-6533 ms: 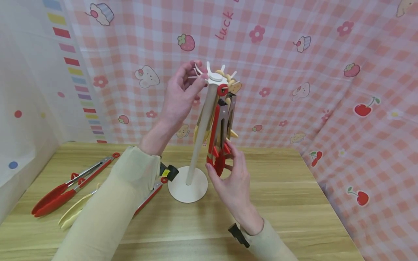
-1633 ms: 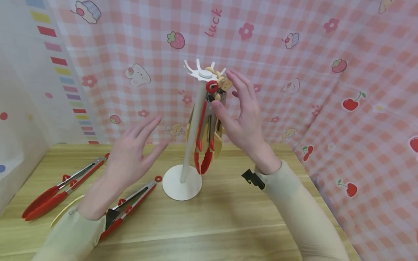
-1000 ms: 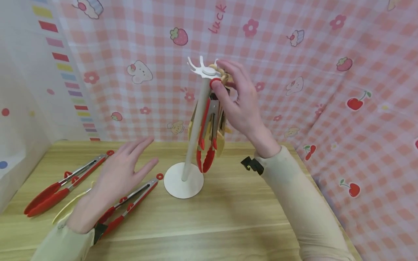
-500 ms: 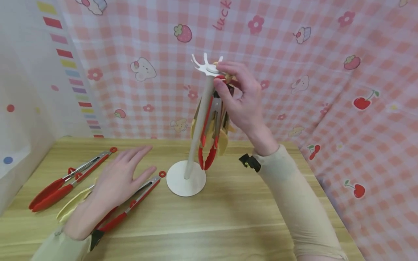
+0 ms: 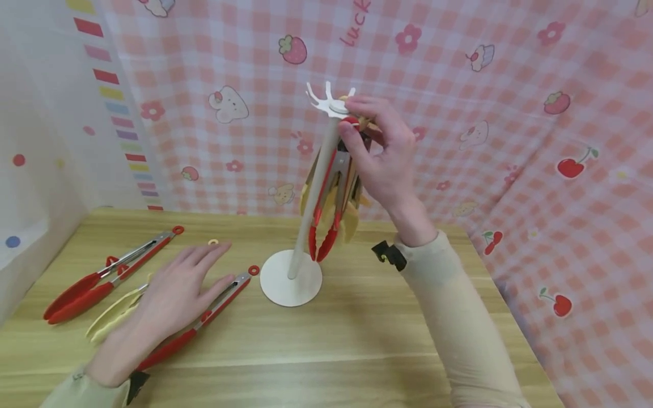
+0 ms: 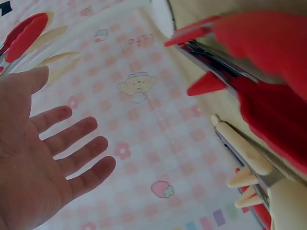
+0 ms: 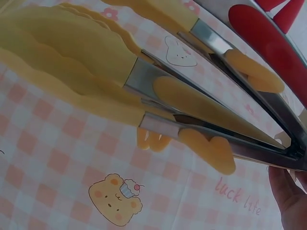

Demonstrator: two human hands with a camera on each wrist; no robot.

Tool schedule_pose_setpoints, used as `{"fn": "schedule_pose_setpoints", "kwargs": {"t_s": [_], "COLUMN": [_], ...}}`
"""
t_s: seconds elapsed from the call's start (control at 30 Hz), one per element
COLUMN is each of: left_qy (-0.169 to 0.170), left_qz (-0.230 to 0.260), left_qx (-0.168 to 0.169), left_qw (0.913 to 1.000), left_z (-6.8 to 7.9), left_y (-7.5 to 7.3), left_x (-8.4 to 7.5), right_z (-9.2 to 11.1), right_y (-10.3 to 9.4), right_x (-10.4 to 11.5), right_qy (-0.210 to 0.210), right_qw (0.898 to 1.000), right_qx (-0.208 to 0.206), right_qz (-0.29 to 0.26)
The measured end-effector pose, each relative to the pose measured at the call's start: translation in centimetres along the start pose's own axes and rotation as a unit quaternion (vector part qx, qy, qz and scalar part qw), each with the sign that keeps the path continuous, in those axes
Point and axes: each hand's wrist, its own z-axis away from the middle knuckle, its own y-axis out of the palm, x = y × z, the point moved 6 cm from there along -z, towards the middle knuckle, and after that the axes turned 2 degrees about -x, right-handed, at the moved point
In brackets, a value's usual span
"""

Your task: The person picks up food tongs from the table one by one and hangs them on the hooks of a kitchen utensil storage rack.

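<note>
A white hook stand with a round base holds several tongs hanging from the right side of its top. My right hand is up at that top, its thumb on the red ring of the hanging red tongs and its fingers bent over the hooks. Behind them hang yellow tongs, large in the right wrist view. My left hand, fingers extended, hovers over yellow tongs lying on the table, covering their middle; their ring shows beyond the fingertips. Nothing is in its palm in the left wrist view.
On the wooden table, red tongs lie at far left, and a second red pair lies between my left hand and the stand's base. A pink checked cloth hangs behind and at the right.
My left hand, at the hooks in the oldest frame, has come down over the tabletop tongs. My right hand has risen from the hanging tongs' lower end to the ring and hooks.
</note>
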Motion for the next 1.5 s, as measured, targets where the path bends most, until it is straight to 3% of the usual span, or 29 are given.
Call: {"fn": "schedule_pose_setpoints", "kwargs": {"t_s": [0.57, 1.13, 1.33, 1.5], "left_qy": [0.01, -0.018, -0.02, -0.011], "left_qz": [-0.042, -0.059, -0.055, -0.047], "left_qx": [0.05, 0.122, 0.13, 0.115], "left_qw": [0.9978, 0.9906, 0.9898, 0.9921], "left_z": [2.5, 4.2, 4.4, 4.4], "left_y": [3.3, 6.0, 6.5, 6.7], "left_x": [1.7, 3.2, 3.5, 3.6], "right_z": [0.2, 0.2, 0.0, 0.0], "right_y": [0.6, 0.2, 0.0, -0.1], "right_x": [0.2, 0.0, -0.1, 0.0], "right_qy": [-0.017, -0.004, 0.001, 0.002], "right_qw": [1.0, 1.0, 1.0, 1.0], "right_qx": [-0.002, -0.008, -0.027, -0.03], "right_qz": [0.0, -0.004, -0.014, -0.01]}}
